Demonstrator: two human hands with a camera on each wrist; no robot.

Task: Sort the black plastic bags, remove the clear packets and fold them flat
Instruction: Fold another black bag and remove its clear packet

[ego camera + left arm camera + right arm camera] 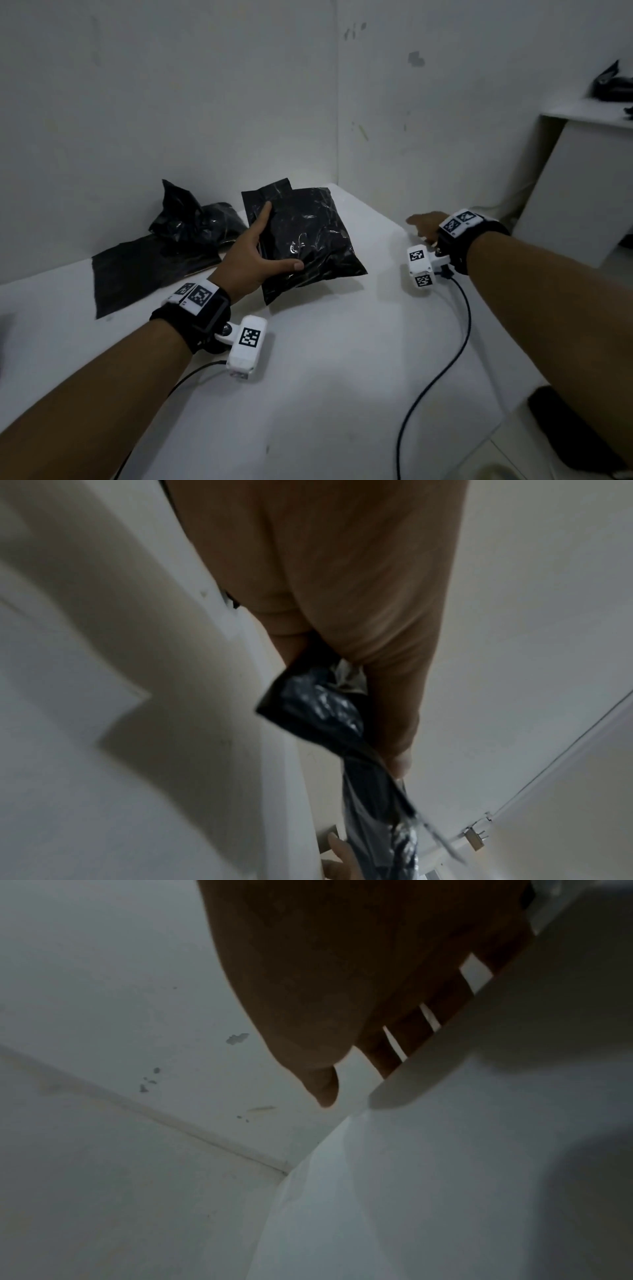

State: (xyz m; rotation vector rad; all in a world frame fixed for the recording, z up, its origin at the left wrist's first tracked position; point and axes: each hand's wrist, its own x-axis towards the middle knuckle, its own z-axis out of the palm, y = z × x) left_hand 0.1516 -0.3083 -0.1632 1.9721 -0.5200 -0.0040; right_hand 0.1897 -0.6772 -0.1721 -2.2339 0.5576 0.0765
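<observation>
- Left hand (255,253) grips a full black bag (308,236): thumb across its near face, fingers along the left side. Bag tilted, its lower corner low over the desk (325,377), near the far edge toward the far right corner.
- Left wrist view, blurred: same bag (318,712) pinched between thumb and fingers; a bit of clear or pale plastic shows at the grip.
- Second black bag (198,219), crumpled, sits at the desk's far edge against the wall, left of the held one.
- Flat black bag (144,270) lies spread toward the far left, just in front of the crumpled one, touching it.
- Right hand (426,224) holds nothing, fingers extended, at the desk's right edge. Right wrist view: fingers (414,1026) straight and slightly apart over the white surface.
- More black plastic (611,85) on a white cabinet (575,192) at far right.
</observation>
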